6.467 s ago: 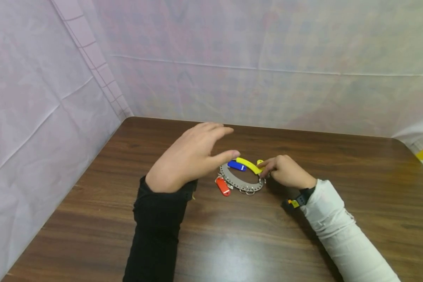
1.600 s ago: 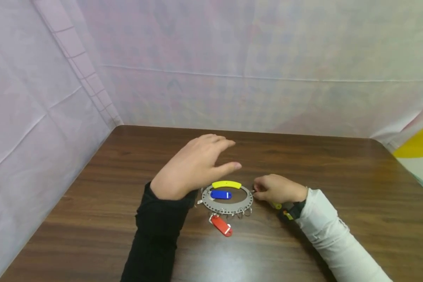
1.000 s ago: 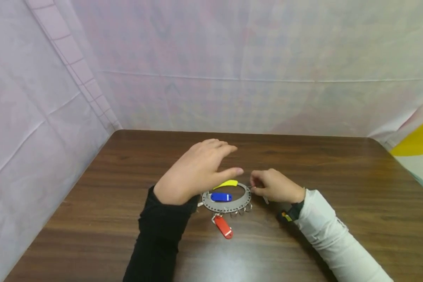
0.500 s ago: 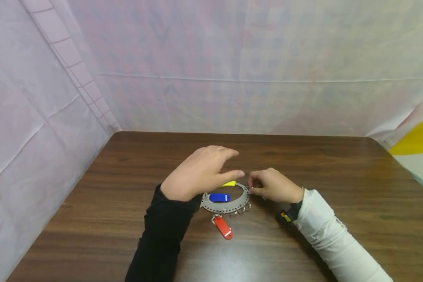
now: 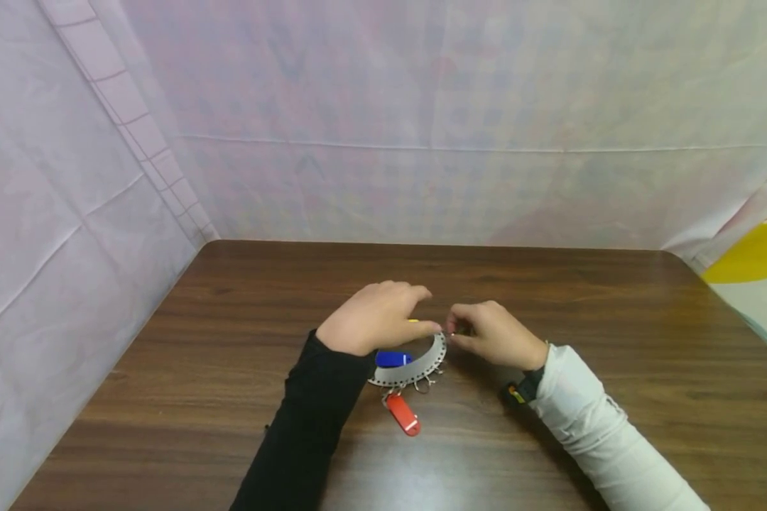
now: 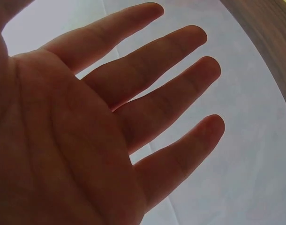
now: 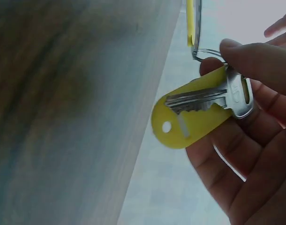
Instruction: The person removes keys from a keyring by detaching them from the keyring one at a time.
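In the head view a flat grey key ring (image 5: pixel 415 372), lined with small holes, has metal loops along its rim. A blue key tag (image 5: pixel 393 359) shows inside its opening and a red key tag (image 5: pixel 403 415) lies at its near side. My left hand (image 5: pixel 377 318) is held over the ring's left part, hiding most of its yellow grip; the left wrist view shows straight, spread fingers holding nothing. Beside the ring's right end, my right hand (image 5: pixel 495 333) pinches a silver key (image 7: pixel 234 93) with a yellow key tag (image 7: pixel 180 136), near a thin wire loop (image 7: pixel 211 52).
All this is on a brown wood-grain table (image 5: pixel 166 397). Pale cloth (image 5: pixel 422 128) hangs behind and at the left of the table. A yellow and white surface (image 5: pixel 751 259) shows at the far right.
The ring has come nearer since the oldest frame, and the right hand has gone to its right end. Lately my left hand has moved lower and right, covering more of the ring.
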A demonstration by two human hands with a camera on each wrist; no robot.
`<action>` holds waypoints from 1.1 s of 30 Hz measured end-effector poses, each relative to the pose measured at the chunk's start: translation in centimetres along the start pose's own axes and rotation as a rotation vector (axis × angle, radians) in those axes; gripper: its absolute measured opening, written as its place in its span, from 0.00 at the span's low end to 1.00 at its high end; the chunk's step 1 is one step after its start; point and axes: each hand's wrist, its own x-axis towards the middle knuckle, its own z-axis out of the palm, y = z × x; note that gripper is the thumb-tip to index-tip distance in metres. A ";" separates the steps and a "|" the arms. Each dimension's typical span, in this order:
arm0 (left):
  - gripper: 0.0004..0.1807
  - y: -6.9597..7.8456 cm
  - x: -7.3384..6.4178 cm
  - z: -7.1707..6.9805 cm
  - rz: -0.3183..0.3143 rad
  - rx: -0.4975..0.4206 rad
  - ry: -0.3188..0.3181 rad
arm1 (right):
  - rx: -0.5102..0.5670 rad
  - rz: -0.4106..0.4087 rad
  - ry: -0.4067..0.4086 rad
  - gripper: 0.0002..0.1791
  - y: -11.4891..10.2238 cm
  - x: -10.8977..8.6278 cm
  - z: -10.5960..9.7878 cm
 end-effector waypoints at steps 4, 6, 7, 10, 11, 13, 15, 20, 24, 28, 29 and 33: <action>0.32 -0.1 0.1 0.1 -0.004 -0.024 -0.001 | 0.036 -0.020 0.047 0.08 -0.2 0.0 -0.3; 0.31 -0.1 0.1 0.1 0.003 -0.029 0.004 | 0.074 -0.030 0.076 0.07 -0.4 -0.1 -0.5; 0.30 -0.1 0.1 0.2 0.006 -0.029 0.004 | 0.093 -0.036 0.091 0.07 -0.4 -0.1 -0.6; 0.29 -0.1 0.3 0.3 0.016 -0.016 0.000 | 0.152 -0.063 0.135 0.06 -0.7 -0.2 -0.9; 0.28 -0.1 0.4 0.4 0.017 -0.013 -0.004 | 0.163 -0.075 0.150 0.06 -0.7 -0.2 -1.0; 0.28 -0.1 0.6 0.5 0.015 -0.006 -0.014 | 0.183 -0.101 0.175 0.07 -0.9 -0.2 -1.1; 0.26 -0.1 0.7 0.6 0.011 -0.001 -0.019 | 0.205 -0.130 0.194 0.08 -1.1 -0.1 -1.2; 0.16 -0.1 0.8 0.7 0.027 -0.002 -0.012 | 0.249 -0.185 0.231 0.10 -1.5 0.0 -1.4; 0.09 -0.1 0.8 0.6 0.045 -0.003 -0.005 | 0.262 -0.206 0.256 0.11 -1.7 0.1 -1.5; 0.07 -0.2 0.7 0.6 0.055 -0.006 0.001 | 0.263 -0.206 0.256 0.09 -1.7 0.1 -1.5; 0.07 -0.2 0.7 0.7 0.058 -0.005 0.003 | 0.264 -0.204 0.255 0.07 -1.7 0.1 -1.5; 0.09 -0.2 0.8 0.7 0.059 -0.002 0.004 | 0.264 -0.200 0.270 0.06 -1.7 0.2 -1.5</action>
